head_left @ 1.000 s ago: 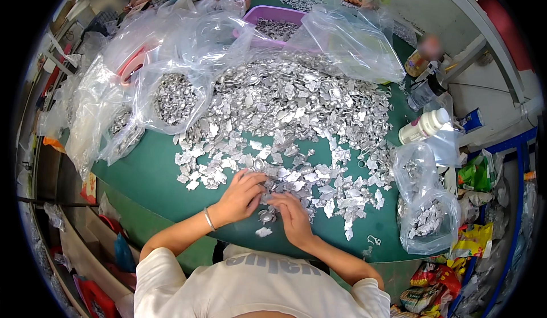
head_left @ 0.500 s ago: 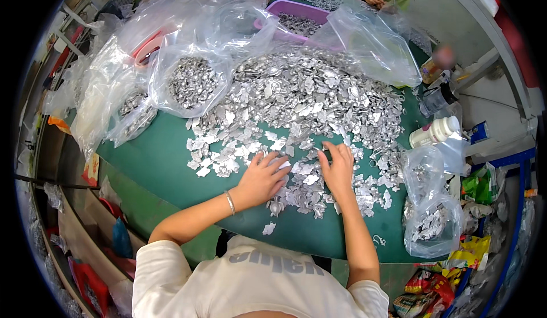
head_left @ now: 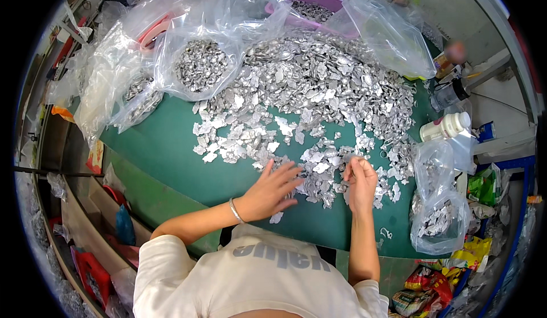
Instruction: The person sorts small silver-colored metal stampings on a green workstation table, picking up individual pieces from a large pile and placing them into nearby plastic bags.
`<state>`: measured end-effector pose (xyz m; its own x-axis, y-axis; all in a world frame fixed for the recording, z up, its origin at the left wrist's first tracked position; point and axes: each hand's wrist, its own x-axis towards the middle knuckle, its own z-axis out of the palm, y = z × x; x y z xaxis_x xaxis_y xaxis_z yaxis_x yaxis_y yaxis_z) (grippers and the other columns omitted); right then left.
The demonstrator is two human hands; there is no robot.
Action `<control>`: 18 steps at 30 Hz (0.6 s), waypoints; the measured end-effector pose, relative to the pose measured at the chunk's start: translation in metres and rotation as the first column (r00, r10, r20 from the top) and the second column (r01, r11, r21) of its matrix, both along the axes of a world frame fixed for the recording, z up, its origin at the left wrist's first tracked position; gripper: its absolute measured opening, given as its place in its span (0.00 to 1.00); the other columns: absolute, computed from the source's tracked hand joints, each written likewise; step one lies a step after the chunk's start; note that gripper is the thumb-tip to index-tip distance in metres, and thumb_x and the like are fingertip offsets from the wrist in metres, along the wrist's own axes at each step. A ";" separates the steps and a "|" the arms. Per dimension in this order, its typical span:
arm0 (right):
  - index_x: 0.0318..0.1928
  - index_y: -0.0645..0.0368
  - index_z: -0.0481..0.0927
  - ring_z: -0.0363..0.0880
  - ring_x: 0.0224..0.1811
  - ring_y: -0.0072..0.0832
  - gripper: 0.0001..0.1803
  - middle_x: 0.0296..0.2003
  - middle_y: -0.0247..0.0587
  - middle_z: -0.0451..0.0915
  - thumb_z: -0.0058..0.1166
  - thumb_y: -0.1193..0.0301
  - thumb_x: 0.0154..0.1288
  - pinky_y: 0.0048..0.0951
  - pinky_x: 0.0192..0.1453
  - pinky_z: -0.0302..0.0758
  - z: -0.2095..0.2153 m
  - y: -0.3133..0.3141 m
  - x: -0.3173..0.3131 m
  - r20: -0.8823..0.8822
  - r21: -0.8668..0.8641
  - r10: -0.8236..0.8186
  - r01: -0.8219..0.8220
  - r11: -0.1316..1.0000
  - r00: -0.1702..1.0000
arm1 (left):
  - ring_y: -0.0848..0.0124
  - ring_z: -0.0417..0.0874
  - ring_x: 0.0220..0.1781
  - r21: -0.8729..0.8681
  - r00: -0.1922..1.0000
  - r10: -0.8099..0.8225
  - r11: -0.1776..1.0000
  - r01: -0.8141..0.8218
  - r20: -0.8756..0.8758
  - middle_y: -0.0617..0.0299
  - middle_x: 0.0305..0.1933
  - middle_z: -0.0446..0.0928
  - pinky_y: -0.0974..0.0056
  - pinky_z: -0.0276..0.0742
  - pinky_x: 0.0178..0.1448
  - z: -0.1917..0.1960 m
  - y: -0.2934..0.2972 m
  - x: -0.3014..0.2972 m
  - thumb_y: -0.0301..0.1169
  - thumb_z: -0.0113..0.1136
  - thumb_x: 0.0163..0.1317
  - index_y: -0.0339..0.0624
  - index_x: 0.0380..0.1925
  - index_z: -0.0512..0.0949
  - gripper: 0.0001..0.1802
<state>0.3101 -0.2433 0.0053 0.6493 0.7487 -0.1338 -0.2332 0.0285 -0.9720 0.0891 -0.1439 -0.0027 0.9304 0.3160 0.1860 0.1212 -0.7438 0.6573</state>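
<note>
Green surface (head_left: pixel 159 147) carries silver-coloured metal pieces (head_left: pixel 319 184), loosely clustered toward its near edge. Left hand (head_left: pixel 268 195): fingers apart; right hand (head_left: pixel 362 184): fingers together, grip on anything uncertain. Light, single-piece pinches seem best.

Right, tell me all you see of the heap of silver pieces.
The heap of small silver metal-looking pieces covers much of the flat green tabletop, thick at the far side, thinning to loose scatter near the person. Many pieces are flat with irregular, lobed outlines; some look rounded. Surfaces run from dull grey to shiny; pieces lie jumbled and overlapping. The left hand, fingers spread, and the right hand, fingers pinched, are at the near scatter; any touch or hold is unclear.
</note>
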 end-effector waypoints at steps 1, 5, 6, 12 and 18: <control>0.28 0.55 0.71 0.62 0.21 0.20 0.09 0.22 0.33 0.66 0.48 0.71 0.69 0.21 0.24 0.60 0.001 -0.005 -0.001 -0.206 0.026 0.021 -0.016 1.000 0.978 | 0.54 0.56 0.72 0.077 0.998 0.004 0.997 0.001 -0.063 0.55 0.68 0.60 0.29 0.46 0.66 -0.001 -0.004 -0.002 0.32 0.63 0.55 0.46 0.57 0.70 0.27; 0.40 0.57 0.72 0.56 0.15 0.17 0.05 0.20 0.31 0.65 0.45 0.70 0.70 0.18 0.14 0.52 0.002 -0.022 0.003 -0.620 0.093 0.104 -0.059 0.994 0.778 | 0.55 0.53 0.74 0.257 0.971 0.084 0.966 -0.024 -0.225 0.56 0.70 0.58 0.27 0.44 0.66 -0.003 -0.004 -0.014 0.32 0.63 0.54 0.47 0.57 0.69 0.29; 0.42 0.57 0.73 0.56 0.15 0.17 0.06 0.20 0.31 0.65 0.45 0.70 0.70 0.17 0.14 0.52 0.001 -0.026 0.007 -0.613 0.094 0.129 -0.090 0.991 0.780 | 0.56 0.53 0.74 0.271 0.963 0.115 0.961 -0.046 -0.244 0.56 0.71 0.57 0.26 0.44 0.65 -0.005 -0.002 -0.021 0.31 0.62 0.54 0.47 0.57 0.69 0.28; 0.35 0.64 0.79 0.56 0.13 0.14 0.11 0.13 0.25 0.62 0.51 0.68 0.69 0.18 0.16 0.53 -0.002 -0.044 0.006 -0.297 -0.144 0.110 -0.159 0.977 0.949 | 0.57 0.54 0.74 0.367 0.928 0.295 0.909 -0.200 -0.226 0.57 0.71 0.57 0.25 0.41 0.66 -0.008 0.016 -0.042 0.20 0.56 0.50 0.49 0.53 0.72 0.27; 0.41 0.62 0.79 0.54 0.12 0.11 0.10 0.15 0.22 0.63 0.48 0.69 0.71 0.18 0.16 0.50 -0.004 -0.059 0.020 0.024 -0.303 0.011 -0.003 0.953 1.000 | 0.54 0.57 0.72 0.360 0.883 0.460 0.842 -0.402 -0.089 0.55 0.64 0.64 0.29 0.42 0.68 -0.003 0.029 -0.045 0.12 0.49 0.43 0.45 0.42 0.73 0.24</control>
